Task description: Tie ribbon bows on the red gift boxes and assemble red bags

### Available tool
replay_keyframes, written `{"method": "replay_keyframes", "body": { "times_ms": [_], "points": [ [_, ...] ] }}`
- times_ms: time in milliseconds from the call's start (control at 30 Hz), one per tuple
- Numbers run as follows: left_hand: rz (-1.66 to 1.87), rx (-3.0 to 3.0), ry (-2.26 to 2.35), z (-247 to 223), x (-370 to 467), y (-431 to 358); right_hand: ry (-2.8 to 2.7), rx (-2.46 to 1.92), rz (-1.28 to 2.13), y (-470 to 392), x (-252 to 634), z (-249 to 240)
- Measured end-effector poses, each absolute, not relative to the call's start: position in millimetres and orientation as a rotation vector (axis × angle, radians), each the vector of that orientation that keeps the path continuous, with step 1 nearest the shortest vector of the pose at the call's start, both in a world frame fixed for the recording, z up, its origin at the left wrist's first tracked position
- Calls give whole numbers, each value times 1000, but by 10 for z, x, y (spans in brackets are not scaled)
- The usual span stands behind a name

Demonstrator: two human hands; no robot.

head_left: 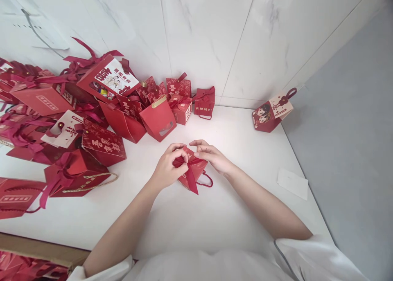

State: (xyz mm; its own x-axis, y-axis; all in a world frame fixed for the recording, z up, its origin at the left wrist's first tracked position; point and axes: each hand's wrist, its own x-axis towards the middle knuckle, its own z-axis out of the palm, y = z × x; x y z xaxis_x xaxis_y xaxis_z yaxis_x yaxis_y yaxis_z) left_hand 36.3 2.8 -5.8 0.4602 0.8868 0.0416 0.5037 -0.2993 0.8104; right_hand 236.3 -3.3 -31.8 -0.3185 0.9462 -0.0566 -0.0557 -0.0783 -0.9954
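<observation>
A small red gift box point(199, 166) with a dark red ribbon bow point(192, 175) sits on the white table before me. Its twisted red cord handle point(207, 181) hangs out at the right. At the box's left side, my left hand point(172, 165) has its thumb and index finger pinched together on the ribbon. My right hand point(212, 155) is at the upper right of the box, thumb and fingers apart, with the thumb close to the box's top edge.
Many red gift boxes point(104, 144) are heaped at the left and back. A pink and red box point(272, 113) stands at the right rear corner, white paper point(292, 184) lies at the right, and a cardboard carton point(46, 248) is at the lower left.
</observation>
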Motion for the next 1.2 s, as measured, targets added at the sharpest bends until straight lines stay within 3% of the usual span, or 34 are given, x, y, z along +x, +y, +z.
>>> {"method": "replay_keyframes", "body": {
  "times_ms": [200,333,433,567,867,1200],
  "points": [
    [645,1687,874,-81,212,166,-1396,-902,1628,1,2562,-261],
    [472,1596,549,-176,-43,393,-1784,-811,1692,50,2910,-204],
    [310,1700,553,-274,-149,467,-1978,-822,1681,81,3012,-271],
    [258,1706,686,-415,-138,419,-1824,-818,1744,119,2913,-485],
    [682,1526,891,-554,105,423,-1291,-959,1550,181,2741,-835],
    [984,1582,1189,-861,345,474,-1475,-774,1436,113,2620,-639]
  ]
}}
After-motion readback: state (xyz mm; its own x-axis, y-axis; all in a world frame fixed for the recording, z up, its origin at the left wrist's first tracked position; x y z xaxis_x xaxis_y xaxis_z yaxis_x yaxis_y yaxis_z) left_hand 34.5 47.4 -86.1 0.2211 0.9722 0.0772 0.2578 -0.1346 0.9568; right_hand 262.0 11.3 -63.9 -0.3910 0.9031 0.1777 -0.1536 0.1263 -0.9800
